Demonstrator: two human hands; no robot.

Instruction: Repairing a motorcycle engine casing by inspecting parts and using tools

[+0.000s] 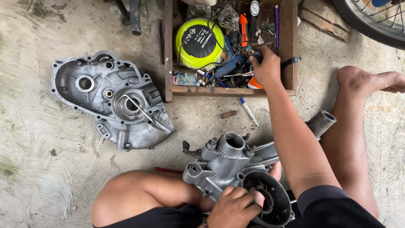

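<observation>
Two hands busy: left hand (234, 207) grips the engine crankcase (236, 169) on the lap, long axis slanting up-right; right hand (265, 67) digs into the wooden toolbox (230, 90), grasp unclear, open concrete floor (50, 177) left.

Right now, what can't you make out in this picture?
Head view only:
- What the right hand grips in the wooden toolbox: hidden by its own fingers.
- The wheel: cut off by the top edge.
- The left hand covers part of the engine casing.
</observation>
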